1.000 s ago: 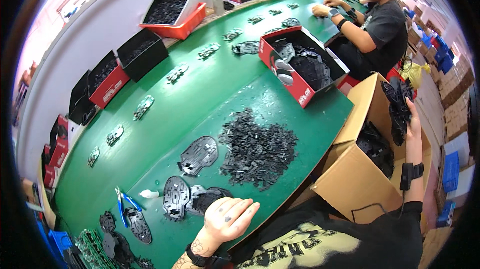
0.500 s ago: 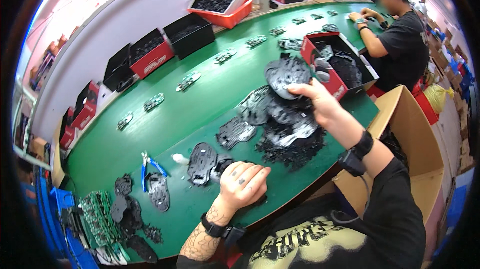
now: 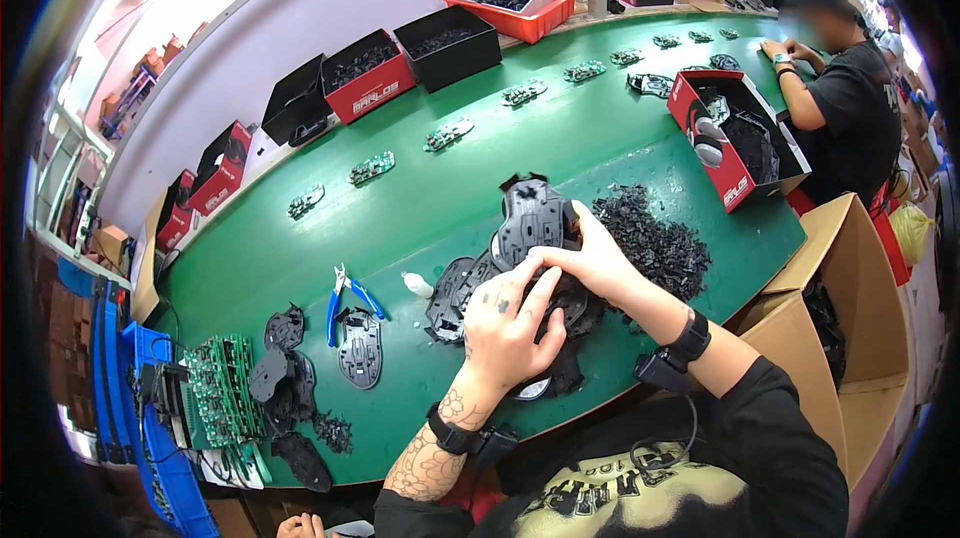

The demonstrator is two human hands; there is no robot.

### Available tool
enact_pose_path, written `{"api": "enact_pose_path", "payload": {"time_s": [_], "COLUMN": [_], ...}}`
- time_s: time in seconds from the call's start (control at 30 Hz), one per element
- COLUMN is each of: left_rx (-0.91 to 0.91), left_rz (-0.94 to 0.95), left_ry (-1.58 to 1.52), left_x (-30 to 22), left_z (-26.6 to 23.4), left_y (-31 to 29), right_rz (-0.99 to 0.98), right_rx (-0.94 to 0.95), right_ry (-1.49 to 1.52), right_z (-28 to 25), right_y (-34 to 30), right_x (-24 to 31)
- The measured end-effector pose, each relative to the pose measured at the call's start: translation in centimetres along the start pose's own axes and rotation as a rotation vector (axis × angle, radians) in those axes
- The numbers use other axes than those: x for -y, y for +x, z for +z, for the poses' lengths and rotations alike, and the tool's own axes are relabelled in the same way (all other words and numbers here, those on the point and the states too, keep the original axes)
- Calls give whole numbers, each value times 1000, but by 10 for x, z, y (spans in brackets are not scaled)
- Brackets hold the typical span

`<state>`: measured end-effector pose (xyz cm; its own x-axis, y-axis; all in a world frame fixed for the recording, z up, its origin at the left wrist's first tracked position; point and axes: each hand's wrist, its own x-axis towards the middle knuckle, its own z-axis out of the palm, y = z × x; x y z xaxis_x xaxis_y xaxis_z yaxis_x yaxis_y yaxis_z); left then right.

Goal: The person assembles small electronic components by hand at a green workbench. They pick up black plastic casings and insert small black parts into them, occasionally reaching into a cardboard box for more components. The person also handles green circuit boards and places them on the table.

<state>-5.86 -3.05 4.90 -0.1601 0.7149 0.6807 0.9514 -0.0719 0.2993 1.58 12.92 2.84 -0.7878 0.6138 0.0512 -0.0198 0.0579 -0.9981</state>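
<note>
My right hand (image 3: 605, 263) holds a black plastic shell (image 3: 535, 218), shaped like a computer-mouse housing, with its thumb along the lower edge. My left hand (image 3: 505, 328) is held against that same edge, fingers stretched out and thumb apart, the fingertips meeting the right thumb. More black shells (image 3: 455, 288) lie on the green table beneath and beside both hands, partly hidden by them. Just right of my right hand spreads a heap of small black plastic bits (image 3: 660, 243).
Blue-handled pliers (image 3: 350, 298), a single shell (image 3: 360, 348) and stacked green circuit boards (image 3: 222, 393) lie to the left. Circuit-board assemblies (image 3: 447, 134) line the table. A red-black box (image 3: 725, 173) and an open carton (image 3: 865, 328) stand right, near a co-worker (image 3: 850, 88).
My right hand has brought the shell from over the heap toward my left hand, which has risen to meet it. Shells that covered the heap now lie under my hands. The view has shifted left.
</note>
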Motion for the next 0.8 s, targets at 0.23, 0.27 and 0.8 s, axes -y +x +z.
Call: {"api": "enact_pose_path", "payload": {"time_s": [0.23,0.27,0.8], "left_rx": [4,-12,36], "left_rz": [-111,-143,-379], "left_ry": [-58,-86,-224], "left_x": [1,2,13], "left_z": [-3,-2,-21], "left_y": [0,1,27], "right_rz": [-50,-107,-545], "right_rx": [26,-34,-73], "right_ry": [4,-73,-103], "right_z": [-3,-2,-74], "right_y": [-4,-3,-57], "right_x": [8,5,43]}}
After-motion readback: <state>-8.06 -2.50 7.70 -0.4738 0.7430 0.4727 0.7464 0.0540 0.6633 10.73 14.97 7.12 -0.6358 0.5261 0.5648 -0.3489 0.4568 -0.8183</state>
